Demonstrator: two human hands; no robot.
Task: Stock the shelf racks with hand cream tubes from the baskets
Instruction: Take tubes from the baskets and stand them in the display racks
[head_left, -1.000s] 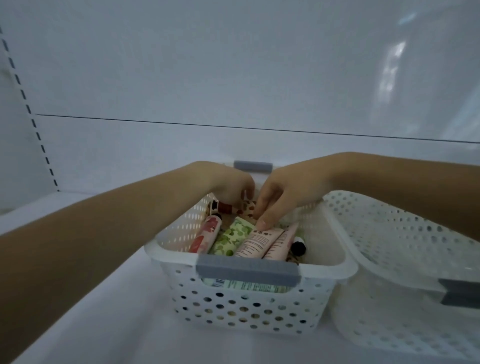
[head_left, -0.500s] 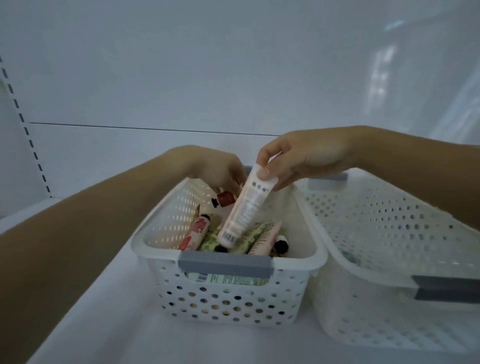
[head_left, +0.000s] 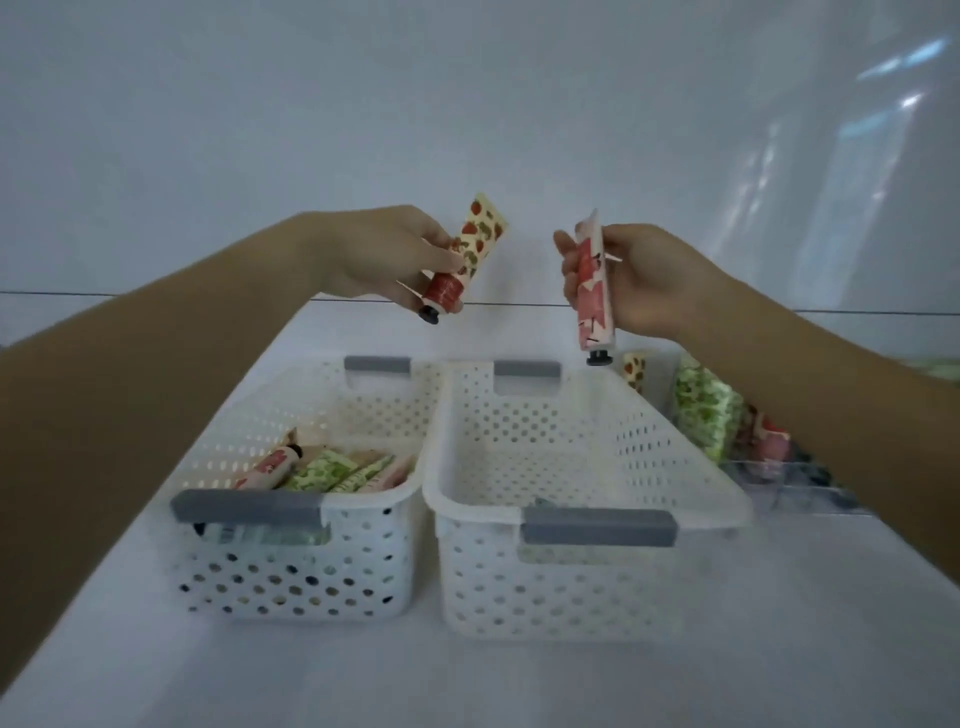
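The white shelf (head_left: 519, 686) carries everything, so stock and display sit within one reach. Two perforated baskets stand on it side by side, rims almost touching. The left basket (head_left: 311, 571) holds the remaining supply, a loose heap of tubes (head_left: 322, 470) lying flat. In the right basket (head_left: 571, 587) no tubes can be made out from this angle.

Just beyond the right basket, partly hidden by the right forearm, a clear rack (head_left: 779, 483) holds stocked tubes (head_left: 701, 410) on end, apparently so that their printed faces show to the front.

Both arms are raised above the baskets, each carrying one tube, probably to fill two slots in a single trip. The left hand (head_left: 384, 254) pinches a strawberry-print tube (head_left: 467, 254) low down near its red collar, fingers curled round it, cap pointing down and crimped end tilted up to the right. The right hand (head_left: 649, 280) grips a pink tube (head_left: 592, 291) round its middle, nearly upright and cap down. That orientation appears to suit standing it in the rack, which lies to the right, nearer this hand.
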